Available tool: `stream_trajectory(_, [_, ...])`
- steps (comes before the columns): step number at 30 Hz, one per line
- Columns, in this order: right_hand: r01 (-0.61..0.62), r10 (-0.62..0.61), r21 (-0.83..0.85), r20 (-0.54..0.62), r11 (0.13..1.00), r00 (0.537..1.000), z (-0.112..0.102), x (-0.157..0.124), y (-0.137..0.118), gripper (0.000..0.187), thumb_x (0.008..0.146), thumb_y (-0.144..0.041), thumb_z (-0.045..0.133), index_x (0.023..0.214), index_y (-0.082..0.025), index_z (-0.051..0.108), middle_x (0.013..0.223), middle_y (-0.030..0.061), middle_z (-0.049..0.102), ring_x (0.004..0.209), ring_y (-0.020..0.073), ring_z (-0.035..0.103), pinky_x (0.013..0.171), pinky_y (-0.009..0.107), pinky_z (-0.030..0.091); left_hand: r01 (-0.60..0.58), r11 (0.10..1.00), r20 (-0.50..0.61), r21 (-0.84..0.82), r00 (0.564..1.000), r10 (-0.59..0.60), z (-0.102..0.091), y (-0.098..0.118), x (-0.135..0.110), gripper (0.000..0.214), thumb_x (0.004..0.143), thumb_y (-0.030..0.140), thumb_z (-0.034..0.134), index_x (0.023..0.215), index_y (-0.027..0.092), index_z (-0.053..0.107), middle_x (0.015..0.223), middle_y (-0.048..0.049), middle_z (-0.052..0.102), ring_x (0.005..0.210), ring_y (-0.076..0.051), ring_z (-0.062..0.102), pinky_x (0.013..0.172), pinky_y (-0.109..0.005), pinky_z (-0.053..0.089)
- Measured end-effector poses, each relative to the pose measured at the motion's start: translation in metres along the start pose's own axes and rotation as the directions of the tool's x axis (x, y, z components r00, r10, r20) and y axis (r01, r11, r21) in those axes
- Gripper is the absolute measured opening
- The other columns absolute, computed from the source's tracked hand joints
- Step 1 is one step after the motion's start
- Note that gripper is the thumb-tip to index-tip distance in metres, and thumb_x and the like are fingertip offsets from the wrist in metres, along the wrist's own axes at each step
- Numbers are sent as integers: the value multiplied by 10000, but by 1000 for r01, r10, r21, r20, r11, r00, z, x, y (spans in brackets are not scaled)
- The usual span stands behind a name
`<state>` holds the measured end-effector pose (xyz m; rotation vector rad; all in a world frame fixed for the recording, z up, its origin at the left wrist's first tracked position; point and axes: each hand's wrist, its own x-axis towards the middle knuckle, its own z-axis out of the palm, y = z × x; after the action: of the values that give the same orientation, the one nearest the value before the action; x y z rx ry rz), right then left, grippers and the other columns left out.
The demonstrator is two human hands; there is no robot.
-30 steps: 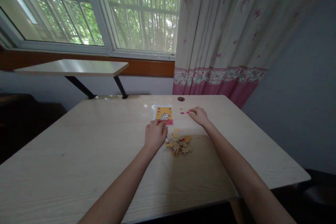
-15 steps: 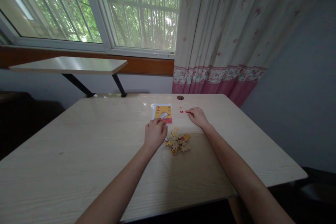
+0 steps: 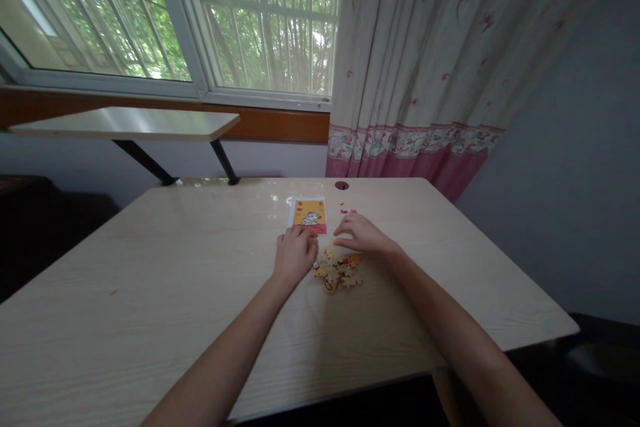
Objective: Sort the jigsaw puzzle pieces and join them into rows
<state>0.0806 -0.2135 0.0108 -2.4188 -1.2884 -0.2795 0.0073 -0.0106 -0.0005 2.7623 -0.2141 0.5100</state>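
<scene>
My right hand (image 3: 365, 235) is above the table just beyond the puzzle pieces, thumb and fingers apart with nothing seen between them. A loose yellow puzzle piece (image 3: 331, 242) lies close to its thumb. Several wooden jigsaw pieces (image 3: 337, 272) form a pile between my forearms, some face up in yellow and red, others plain. My left hand (image 3: 295, 255) rests left of the pile, its loosely bent fingers over the lower edge of a picture card (image 3: 310, 213) showing a white animal on yellow and red. Behind my right hand lie a few small red puzzle pieces (image 3: 345, 211).
The pale wooden table (image 3: 175, 293) has a round cable hole (image 3: 342, 185) at its back edge. A raised shelf (image 3: 150, 123) on black legs stands at the back left. Behind are a barred window (image 3: 265, 27) and a flowered curtain (image 3: 400, 80).
My right hand has let go of a red piece beside the other red ones and come nearer and left, its fingers opening. The left hand has stayed by the card.
</scene>
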Motion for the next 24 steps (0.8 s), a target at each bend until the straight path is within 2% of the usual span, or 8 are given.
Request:
stream_trajectory(3, [10, -12, 36, 65, 999, 998, 1, 2, -2, 208, 780, -356, 604, 853, -184, 696, 815, 62, 651, 815, 171, 567, 813, 304, 402, 0, 1000, 4, -16, 1000, 0, -1, 1, 0, 200, 801, 230, 466, 893, 193, 639, 952, -83, 622, 920, -252, 523, 766, -369, 384])
stream_trajectory(7, [-21, 15, 73, 85, 997, 996, 0, -1, -2, 174, 799, -232, 557, 904, -180, 685, 847, 60, 650, 826, 162, 575, 799, 285, 413, -19, 998, -11, -53, 1000, 18, 0, 1, 0, 191, 795, 226, 473, 886, 193, 638, 930, -81, 629, 930, -253, 525, 767, -368, 381])
stream_trajectory(16, [-123, 104, 184, 106, 975, 989, 7, 0, -2, 107, 750, -188, 598, 849, -158, 625, 847, 49, 611, 808, 147, 549, 745, 260, 424, -102, 974, -25, -202, 995, 99, -1, 0, 2, 175, 779, 188, 475, 854, 193, 633, 883, -60, 654, 899, -230, 548, 781, -344, 398])
stream_trajectory(19, [-177, 151, 257, 117, 950, 982, 10, 0, -2, 100, 746, -181, 597, 842, -153, 603, 800, 28, 600, 730, 129, 534, 683, 241, 425, -130, 953, -49, -272, 991, 121, 0, 0, 2, 171, 779, 188, 473, 842, 188, 633, 861, -57, 657, 875, -222, 555, 785, -340, 407])
stream_trajectory(21, [-212, 181, 351, 120, 912, 976, 12, 2, -6, 88, 765, -195, 577, 840, -153, 599, 752, 9, 601, 678, 115, 531, 646, 227, 424, -117, 938, -66, -327, 993, 101, 1, 0, 2, 167, 779, 201, 479, 844, 188, 632, 858, -57, 656, 863, -218, 559, 783, -339, 415])
stream_trajectory(24, [-205, 192, 509, 79, 836, 978, 13, 6, -14, 118, 785, -242, 561, 842, -155, 616, 773, 12, 633, 713, 116, 560, 682, 237, 437, -28, 891, -69, -454, 998, -4, 4, 0, 3, 166, 760, 226, 512, 876, 185, 624, 841, -48, 652, 831, -201, 565, 769, -325, 432])
